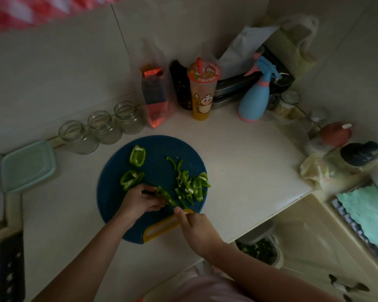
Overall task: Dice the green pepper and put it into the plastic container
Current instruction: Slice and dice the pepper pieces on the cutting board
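Tabletop with blue board, our left grip pinching pepper strips, right grip round knife, plastic container at left

On my feed the left forearm and right forearm are both bare to the frame edge. Below the blue cutting board there's a blurry pale pink top.

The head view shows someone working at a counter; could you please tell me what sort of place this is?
Most likely a home kitchen: green pepper strips lie on a blue cutting board on a counter, empty glass jars line the wall, and a spray bottle stands in the corner.
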Motion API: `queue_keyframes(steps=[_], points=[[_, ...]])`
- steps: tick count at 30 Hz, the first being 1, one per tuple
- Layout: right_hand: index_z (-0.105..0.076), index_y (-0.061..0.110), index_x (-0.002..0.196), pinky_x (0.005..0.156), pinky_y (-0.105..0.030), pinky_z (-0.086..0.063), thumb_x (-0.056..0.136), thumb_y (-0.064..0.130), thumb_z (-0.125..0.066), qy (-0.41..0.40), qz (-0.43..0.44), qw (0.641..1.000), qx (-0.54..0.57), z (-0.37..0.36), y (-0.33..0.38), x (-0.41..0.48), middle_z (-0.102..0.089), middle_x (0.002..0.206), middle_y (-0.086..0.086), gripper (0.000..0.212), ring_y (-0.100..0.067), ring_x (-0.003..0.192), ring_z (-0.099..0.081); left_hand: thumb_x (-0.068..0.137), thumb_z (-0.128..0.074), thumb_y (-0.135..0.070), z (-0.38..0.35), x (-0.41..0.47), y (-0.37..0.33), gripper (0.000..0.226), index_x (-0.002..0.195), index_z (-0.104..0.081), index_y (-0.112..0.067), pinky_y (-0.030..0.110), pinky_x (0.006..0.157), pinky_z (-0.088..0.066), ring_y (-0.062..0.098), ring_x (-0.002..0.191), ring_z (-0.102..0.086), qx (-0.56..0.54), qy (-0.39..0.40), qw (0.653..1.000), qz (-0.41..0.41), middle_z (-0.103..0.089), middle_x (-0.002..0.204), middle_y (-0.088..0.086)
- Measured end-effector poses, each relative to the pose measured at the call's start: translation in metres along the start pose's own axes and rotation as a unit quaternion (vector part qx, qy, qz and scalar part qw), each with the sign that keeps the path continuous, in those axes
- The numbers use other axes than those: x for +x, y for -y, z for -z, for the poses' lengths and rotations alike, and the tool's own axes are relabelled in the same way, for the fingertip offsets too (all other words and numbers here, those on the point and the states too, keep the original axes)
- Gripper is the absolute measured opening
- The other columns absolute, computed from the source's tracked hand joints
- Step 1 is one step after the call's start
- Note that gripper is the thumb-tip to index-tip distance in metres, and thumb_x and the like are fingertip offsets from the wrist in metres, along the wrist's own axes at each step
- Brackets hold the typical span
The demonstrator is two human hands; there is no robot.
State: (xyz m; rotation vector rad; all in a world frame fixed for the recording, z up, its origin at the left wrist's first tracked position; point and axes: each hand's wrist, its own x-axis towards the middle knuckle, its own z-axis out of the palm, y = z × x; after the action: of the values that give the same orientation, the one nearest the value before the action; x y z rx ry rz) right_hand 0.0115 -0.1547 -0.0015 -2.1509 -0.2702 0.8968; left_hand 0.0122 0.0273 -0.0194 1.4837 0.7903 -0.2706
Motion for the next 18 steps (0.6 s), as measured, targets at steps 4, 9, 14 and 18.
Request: queue_keyframes(steps=[4, 9, 14, 18], points=[[-0.032, 0.017, 0.055, 0.068, -0.029, -0.033, 0.099, 0.052, -0.028, 0.008, 0.0, 1.0, 0.001, 0.0014, 0.0, -0.0019, -0.037, 0.058, 0.001, 0.056, -0.017, 0.063, -0.041, 0.072, -0.072, 0.008, 0.0019, 0.0029, 0.0002, 0.034, 0.093, -0.048, -0.007, 0.025, 0.055, -0.056, 0.021, 0.064, -0.069, 0.009, 0.012, 1.0, 0.001, -0.065, 0.088, 0.021], [-0.032, 0.017, 0.054, 0.066, -0.029, -0.033, 0.099, 0.052, -0.027, 0.013, -0.009, 1.0, 0.013, -0.0002, -0.0011, -0.0013, -0.037, 0.057, 0.0, 0.057, -0.01, 0.054, -0.038, 0.07, -0.075, 0.005, 0.0019, 0.0047, 0.0005, 0.038, 0.095, -0.05, -0.006, 0.026, 0.056, -0.056, 0.021, 0.064, -0.07, 0.017, 0.013, 1.0, -0.001, -0.067, 0.085, 0.018], [-0.03, 0.017, 0.055, 0.065, -0.028, -0.031, 0.1, 0.049, -0.027, 0.012, -0.007, 1.0, 0.009, -0.0004, 0.002, -0.0001, -0.035, 0.056, 0.001, 0.056, -0.009, 0.051, -0.035, 0.071, -0.075, 0.004, 0.0023, 0.0065, -0.0009, 0.036, 0.095, -0.05, -0.006, 0.026, 0.056, -0.056, 0.02, 0.063, -0.07, 0.022, 0.016, 1.0, 0.001, -0.067, 0.082, 0.017], [-0.03, 0.017, 0.055, 0.066, -0.028, -0.032, 0.099, 0.052, -0.027, 0.006, -0.017, 1.0, 0.014, -0.0019, 0.0049, 0.0017, -0.037, 0.056, 0.0, 0.056, -0.009, 0.052, -0.037, 0.071, -0.075, 0.004, 0.0026, 0.0078, -0.0003, 0.035, 0.095, -0.05, -0.004, 0.025, 0.055, -0.056, 0.019, 0.061, -0.07, 0.024, 0.015, 1.0, 0.0, -0.067, 0.081, 0.016]])
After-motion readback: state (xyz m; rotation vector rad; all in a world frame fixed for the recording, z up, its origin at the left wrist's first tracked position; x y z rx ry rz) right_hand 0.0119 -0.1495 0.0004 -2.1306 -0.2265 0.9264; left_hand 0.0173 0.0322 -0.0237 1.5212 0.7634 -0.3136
